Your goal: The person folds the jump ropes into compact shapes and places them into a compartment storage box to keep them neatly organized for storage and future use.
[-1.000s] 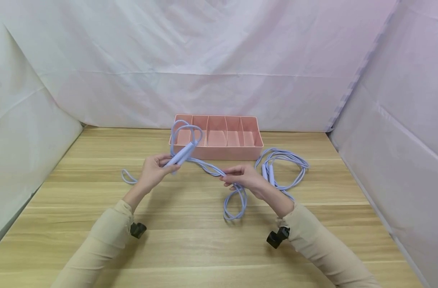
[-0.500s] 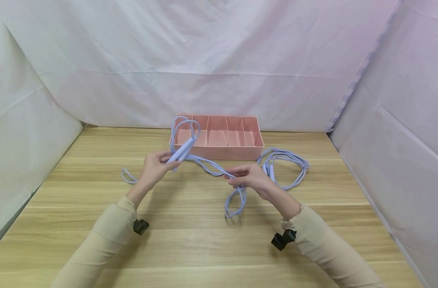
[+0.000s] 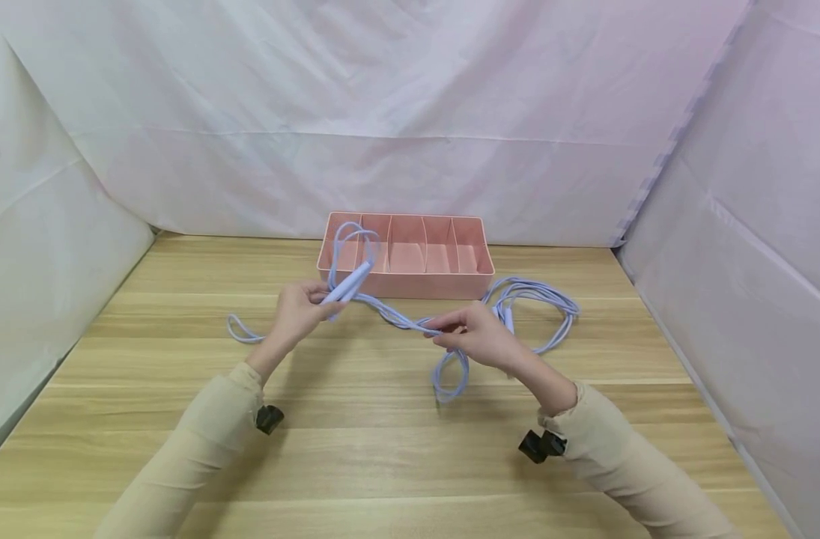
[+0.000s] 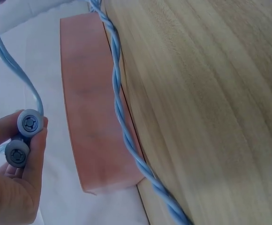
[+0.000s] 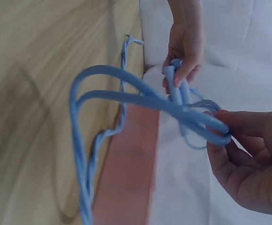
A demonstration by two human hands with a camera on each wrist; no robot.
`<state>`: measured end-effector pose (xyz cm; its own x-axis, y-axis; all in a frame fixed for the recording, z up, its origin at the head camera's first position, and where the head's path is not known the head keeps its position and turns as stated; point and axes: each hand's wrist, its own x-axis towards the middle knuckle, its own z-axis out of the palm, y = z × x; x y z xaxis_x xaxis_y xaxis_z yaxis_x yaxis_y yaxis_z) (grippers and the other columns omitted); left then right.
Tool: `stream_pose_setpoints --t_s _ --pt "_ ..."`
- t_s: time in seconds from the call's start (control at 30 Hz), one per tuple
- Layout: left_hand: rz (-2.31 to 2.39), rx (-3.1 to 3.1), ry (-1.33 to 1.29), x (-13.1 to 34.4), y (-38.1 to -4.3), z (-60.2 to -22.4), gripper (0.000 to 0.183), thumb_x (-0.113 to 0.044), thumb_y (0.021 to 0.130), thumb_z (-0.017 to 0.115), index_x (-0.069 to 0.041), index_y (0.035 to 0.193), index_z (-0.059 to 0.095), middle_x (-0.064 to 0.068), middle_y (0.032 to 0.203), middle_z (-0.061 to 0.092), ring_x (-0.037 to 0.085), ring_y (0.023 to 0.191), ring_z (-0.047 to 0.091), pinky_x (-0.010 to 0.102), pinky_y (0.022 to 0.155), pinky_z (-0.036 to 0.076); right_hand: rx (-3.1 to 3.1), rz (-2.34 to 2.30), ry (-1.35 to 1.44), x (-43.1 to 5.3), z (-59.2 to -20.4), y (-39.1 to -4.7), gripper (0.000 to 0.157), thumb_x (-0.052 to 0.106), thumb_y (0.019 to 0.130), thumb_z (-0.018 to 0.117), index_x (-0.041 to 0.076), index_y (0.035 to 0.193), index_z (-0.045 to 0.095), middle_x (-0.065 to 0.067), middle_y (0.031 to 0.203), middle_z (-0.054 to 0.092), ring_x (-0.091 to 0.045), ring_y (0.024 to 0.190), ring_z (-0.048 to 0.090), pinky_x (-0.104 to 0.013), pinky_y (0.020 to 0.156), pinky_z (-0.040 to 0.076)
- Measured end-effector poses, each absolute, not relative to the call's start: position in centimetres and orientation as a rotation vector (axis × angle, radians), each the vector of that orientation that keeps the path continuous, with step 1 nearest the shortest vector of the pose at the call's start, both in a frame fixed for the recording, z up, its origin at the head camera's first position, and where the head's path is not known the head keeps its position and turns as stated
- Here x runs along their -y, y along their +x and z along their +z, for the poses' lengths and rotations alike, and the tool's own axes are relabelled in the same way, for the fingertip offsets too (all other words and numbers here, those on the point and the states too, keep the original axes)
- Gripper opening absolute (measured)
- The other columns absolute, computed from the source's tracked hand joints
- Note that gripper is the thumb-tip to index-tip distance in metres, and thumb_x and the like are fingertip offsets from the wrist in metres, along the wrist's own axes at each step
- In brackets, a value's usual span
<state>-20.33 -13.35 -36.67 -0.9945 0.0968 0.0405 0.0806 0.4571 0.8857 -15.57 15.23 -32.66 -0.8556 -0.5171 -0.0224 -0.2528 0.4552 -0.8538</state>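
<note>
A light blue jump rope (image 3: 391,314) stretches between both hands, above the wooden table. My left hand (image 3: 298,311) pinches its two handles (image 3: 349,283) side by side; their round ends face the camera in the left wrist view. A doubled loop of cord rises from the handles, in front of the pink box in the head view. My right hand (image 3: 477,335) pinches the doubled cord (image 5: 204,124) between thumb and fingertips, and a loop (image 3: 450,378) hangs below it. Some strands twist around each other, as the left wrist view shows. Another cord end (image 3: 241,329) lies left of my left hand.
A pink box (image 3: 410,286) with several compartments stands at the back of the table (image 3: 383,464). Right of it lies a second coiled light blue jump rope (image 3: 541,290), partly behind my right hand. White cloth (image 3: 410,112) hangs behind and along both sides.
My right hand has shifted a little to the right with the cord, and the hanging loop has swung right and grown smaller. My left hand has edged slightly right, still gripping the handles.
</note>
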Motion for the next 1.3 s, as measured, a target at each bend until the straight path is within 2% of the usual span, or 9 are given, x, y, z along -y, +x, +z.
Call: stream_pose_setpoints --t_s 0.1,0.23,0.4,0.6,0.77,0.87,1.13,1.3 --pt "1.490 -2.728 0.226 13.0 -20.2 -36.6 0.034 -0.004 0.077 0.069 0.012 0.105 0.060 0.027 0.098 0.064 0.035 0.086 0.066 0.032 0.069 0.056 -2.538 -1.179 -0.911 -14.7 -31.6 -15.5 0.018 0.001 0.084 0.061 0.000 0.101 0.069 -0.012 0.095 0.070 -0.010 0.073 0.065 -0.020 0.058 0.051" --pt "1.325 -2.782 0.328 12.5 -20.1 -36.5 0.029 -0.005 0.074 0.071 0.011 0.097 0.064 0.025 0.090 0.067 0.032 0.079 0.068 0.031 0.063 0.056 -2.600 -1.038 -1.169 -14.1 -30.0 -15.7 0.016 -0.001 0.082 0.063 0.001 0.096 0.070 -0.009 0.090 0.071 -0.012 0.079 0.066 -0.018 0.061 0.051" --pt "1.191 -2.776 0.413 11.8 -20.0 -36.4 0.027 -0.005 0.071 0.073 0.009 0.093 0.067 0.020 0.086 0.069 0.024 0.069 0.068 0.027 0.058 0.055 -2.596 -0.910 -1.338 -13.4 -28.4 -16.3 0.013 -0.001 0.081 0.064 0.002 0.092 0.071 -0.007 0.085 0.070 -0.010 0.075 0.064 -0.018 0.062 0.051" --pt "1.142 -2.691 0.510 11.5 -19.7 -36.1 0.026 -0.003 0.072 0.073 0.007 0.095 0.067 0.019 0.084 0.070 0.020 0.066 0.068 0.024 0.056 0.054 -2.553 -0.759 -1.368 -12.6 -26.7 -17.2 0.015 -0.001 0.082 0.063 0.002 0.094 0.071 -0.005 0.084 0.070 -0.008 0.070 0.059 -0.017 0.057 0.048" --pt "0.999 -2.714 0.638 11.1 -19.1 -35.7 0.012 -0.008 0.070 0.074 0.000 0.078 0.068 0.009 0.070 0.070 0.010 0.053 0.061 0.021 0.050 0.049 -2.537 -0.733 -1.398 -12.3 -25.5 -18.2 0.013 -0.001 0.084 0.060 0.002 0.092 0.071 -0.006 0.087 0.070 -0.015 0.078 0.064 -0.021 0.064 0.051" --pt "0.938 -2.719 0.697 10.8 -19.0 -35.5 0.010 -0.010 0.069 0.075 -0.005 0.070 0.067 0.003 0.062 0.068 0.006 0.048 0.054 0.020 0.048 0.043 -2.554 -0.723 -1.416 -12.3 -25.1 -18.9 0.013 -0.001 0.084 0.060 0.002 0.091 0.071 -0.006 0.087 0.071 -0.017 0.083 0.065 -0.023 0.071 0.052" --pt "0.985 -2.611 0.736 10.9 -18.8 -35.7 0.014 -0.009 0.068 0.076 -0.004 0.079 0.070 0.005 0.072 0.070 0.007 0.059 0.063 0.022 0.056 0.050 -2.533 -0.664 -1.453 -12.2 -24.5 -20.4 0.013 -0.001 0.084 0.060 0.002 0.089 0.072 -0.006 0.084 0.071 -0.015 0.079 0.066 -0.024 0.066 0.053" --pt "0.966 -2.548 0.828 10.9 -18.9 -35.9 0.010 -0.012 0.067 0.076 -0.009 0.075 0.070 -0.002 0.067 0.069 0.004 0.057 0.060 0.022 0.055 0.049 -2.422 -0.698 -1.393 -11.7 -24.3 -21.3 0.015 -0.001 0.085 0.058 0.003 0.091 0.072 -0.007 0.087 0.071 -0.016 0.083 0.067 -0.025 0.071 0.053"
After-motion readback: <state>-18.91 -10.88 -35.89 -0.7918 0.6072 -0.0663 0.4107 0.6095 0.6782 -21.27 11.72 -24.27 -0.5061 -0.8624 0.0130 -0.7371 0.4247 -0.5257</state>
